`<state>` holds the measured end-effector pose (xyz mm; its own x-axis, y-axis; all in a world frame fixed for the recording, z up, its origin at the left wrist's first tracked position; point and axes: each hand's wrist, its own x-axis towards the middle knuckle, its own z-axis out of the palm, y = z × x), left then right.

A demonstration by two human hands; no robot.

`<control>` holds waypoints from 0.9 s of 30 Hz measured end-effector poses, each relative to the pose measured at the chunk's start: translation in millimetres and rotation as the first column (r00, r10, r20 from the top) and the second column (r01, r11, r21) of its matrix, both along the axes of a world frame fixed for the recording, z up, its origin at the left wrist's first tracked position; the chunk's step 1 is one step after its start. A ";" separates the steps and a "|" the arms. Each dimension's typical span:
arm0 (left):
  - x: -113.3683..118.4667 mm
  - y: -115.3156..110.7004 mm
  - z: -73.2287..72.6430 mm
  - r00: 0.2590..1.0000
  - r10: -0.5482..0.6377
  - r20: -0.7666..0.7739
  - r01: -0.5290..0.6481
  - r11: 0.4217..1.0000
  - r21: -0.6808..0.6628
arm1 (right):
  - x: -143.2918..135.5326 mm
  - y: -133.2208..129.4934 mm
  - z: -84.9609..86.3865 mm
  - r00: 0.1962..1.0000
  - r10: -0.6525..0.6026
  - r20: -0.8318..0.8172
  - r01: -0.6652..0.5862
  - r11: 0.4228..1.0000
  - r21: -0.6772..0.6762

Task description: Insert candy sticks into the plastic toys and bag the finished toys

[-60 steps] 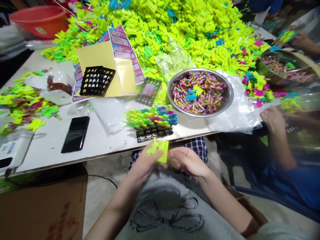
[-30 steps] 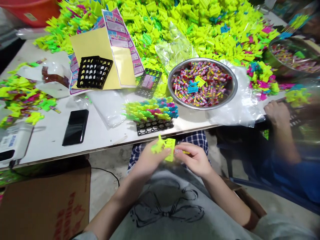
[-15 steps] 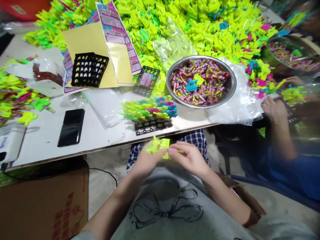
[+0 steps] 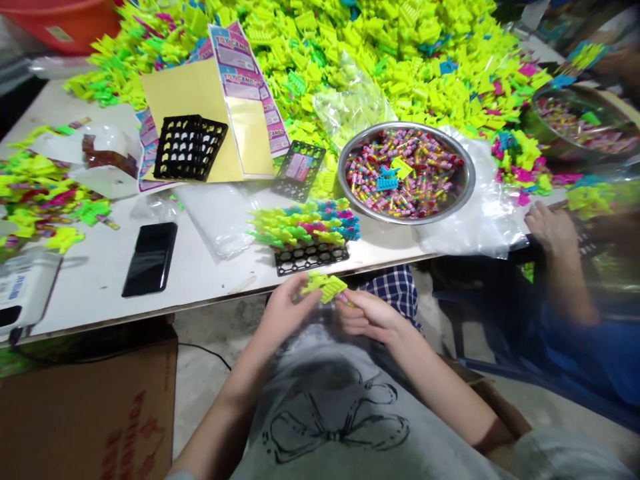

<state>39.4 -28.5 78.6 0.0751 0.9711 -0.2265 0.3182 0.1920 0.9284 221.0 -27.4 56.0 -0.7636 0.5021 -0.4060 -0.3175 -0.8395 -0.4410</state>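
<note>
Between my two hands, just in front of the table's edge, is a yellow-green plastic toy [image 4: 331,288]. My left hand [image 4: 290,305] pinches one end of it. At its other end, my right hand [image 4: 369,313] has its fingers closed round a small candy tube [image 4: 345,301], mostly hidden by the fingers. Beyond my hands, a black grid rack [image 4: 313,259] stands on the table, filled with rows of yellow, green, pink and blue toys [image 4: 307,223]. A steel bowl [image 4: 470,175] of wrapped candy tubes sits behind it to the right, a blue toy on top.
A phone [image 4: 149,259], black grids [image 4: 187,148] on yellow card and a white device [image 4: 27,290] lie left. Loose toys [image 4: 400,60] are heaped at the back. At the right, another person's hand [image 4: 553,230] rests near a second bowl [image 4: 583,143].
The toy has tilted between my hands, and the candy tube, plainly visible before, is now mostly covered by my right fingers. The view has shifted slightly.
</note>
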 end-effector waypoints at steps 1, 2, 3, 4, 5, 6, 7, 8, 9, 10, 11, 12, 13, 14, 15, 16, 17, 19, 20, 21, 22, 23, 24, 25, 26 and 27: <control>0.9 -0.1 0.3 0.999 -0.035 -0.038 0.035 0.999 -0.003 | -1.3 -1.4 -1.4 1.000 -0.012 -0.012 0.012 1.000 -0.024; 2.3 -0.3 0.2 0.996 -0.057 -0.074 0.057 0.998 -0.011 | -2.8 -2.8 -3.3 0.999 -0.034 -0.015 0.033 0.998 -0.044; 4.0 -0.8 -0.3 0.993 -0.067 -0.095 0.066 0.998 -0.017 | -4.2 -4.2 -5.6 0.998 -0.062 -0.010 0.061 0.996 -0.059; 5.6 -1.3 -1.6 0.993 -0.069 -0.097 0.067 0.998 -0.020 | -5.7 -5.5 -8.2 0.996 -0.092 0.003 0.092 0.993 -0.069; 6.8 -1.8 -3.4 0.994 -0.068 -0.080 0.066 0.998 -0.023 | -7.2 -6.8 -10.6 0.993 -0.114 0.017 0.115 0.991 -0.073; 7.5 -2.2 -5.6 0.996 -0.066 -0.055 0.065 0.998 -0.025 | -8.7 -7.7 -12.6 0.992 -0.126 0.031 0.128 0.989 -0.071; 7.3 -2.4 -7.9 0.998 -0.063 -0.024 0.063 0.998 -0.029 | -10.1 -8.4 -13.7 0.991 -0.128 0.046 0.131 0.990 -0.060; 6.0 -2.4 -9.9 0.998 -0.060 0.008 0.061 0.998 -0.033 | -11.6 -8.8 -13.9 0.990 -0.122 0.066 0.125 0.991 -0.039; 3.7 -2.1 -11.4 0.998 -0.058 0.034 0.060 0.998 -0.036 | -13.1 -8.7 -13.0 0.989 -0.113 0.096 0.114 0.994 -0.005; 0.4 -1.7 -11.9 0.997 -0.053 0.047 0.055 0.998 -0.036 | -14.6 -8.4 -11.1 0.985 -0.106 0.135 0.101 0.994 0.045; -3.8 -1.0 -11.3 0.998 -0.046 0.046 0.048 0.998 -0.033 | -15.9 -7.8 -8.3 0.976 -0.111 0.186 0.091 0.989 0.114; -8.5 -0.2 -9.6 0.999 -0.040 0.029 0.041 0.999 -0.029 | -17.0 -6.9 -4.9 0.962 -0.129 0.240 0.081 0.977 0.200; -13.3 0.7 -6.9 0.999 -0.038 0.000 0.038 0.999 -0.019 | -17.8 -6.0 -1.2 0.945 -0.152 0.289 0.063 0.954 0.295; -17.7 1.7 -3.4 0.998 -0.041 -0.038 0.041 0.999 0.000 | -18.2 -4.9 2.4 0.925 -0.183 0.334 0.039 0.919 0.393; -21.4 2.6 0.8 0.995 -0.056 -0.082 0.059 0.998 0.028 | -18.3 -3.7 5.7 0.900 -0.218 0.377 0.006 0.872 0.490; -24.2 3.7 5.1 0.989 -0.079 -0.127 0.087 0.994 0.064 | -18.0 -2.4 8.1 0.872 -0.256 0.417 -0.041 0.811 0.584; -26.1 4.7 9.1 0.980 -0.107 -0.170 0.126 0.986 0.105 | -17.4 -1.0 9.6 0.840 -0.302 0.451 -0.097 0.734 0.672; -28.0 6.7 14.2 0.963 -0.140 -0.233 0.186 0.964 0.191 | -15.7 2.0 8.7 0.763 -0.429 0.483 -0.203 0.551 0.809; -28.9 7.6 14.3 0.960 -0.143 -0.239 0.198 0.954 0.226 | -14.7 3.4 6.2 0.722 -0.496 0.482 -0.243 0.470 0.848; -30.4 8.3 12.1 0.963 -0.141 -0.229 0.200 0.944 0.261 | -13.8 4.8 2.6 0.679 -0.558 0.477 -0.274 0.411 0.870; -32.8 8.9 7.5 0.968 -0.129 -0.215 0.191 0.935 0.298 | -13.0 6.1 -1.9 0.633 -0.615 0.470 -0.288 0.377 0.880; -36.4 9.1 0.5 0.969 -0.109 -0.220 0.179 0.926 0.331 | -12.5 7.3 -7.1 0.582 -0.668 0.463 -0.287 0.364 0.886; -40.8 9.1 -8.6 0.964 -0.080 -0.255 0.171 0.917 0.360 | -12.6 8.6 -12.7 0.531 -0.715 0.456 -0.275 0.364 0.890; -45.8 8.7 -19.3 0.948 -0.044 -0.317 0.171 0.907 0.384 | -13.4 9.8 -18.4 0.483 -0.756 0.442 -0.248 0.366 0.897; -50.7 7.9 -30.8 0.913 -0.007 -0.407 0.183 0.900 0.395 | -15.2 11.2 -23.9 0.441 -0.793 0.420 -0.209 0.365 0.907; -55.1 6.6 -42.4 0.867 0.022 -0.499 0.203 0.897 0.393 | -18.0 12.9 -29.1 0.401 -0.827 0.393 -0.162 0.358 0.919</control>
<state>-15.7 -21.9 36.1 0.1591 0.9726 0.1695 0.7380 -0.2312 0.6340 203.0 -14.5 27.0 -0.0216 0.9873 0.1574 0.4063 0.1525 -0.9009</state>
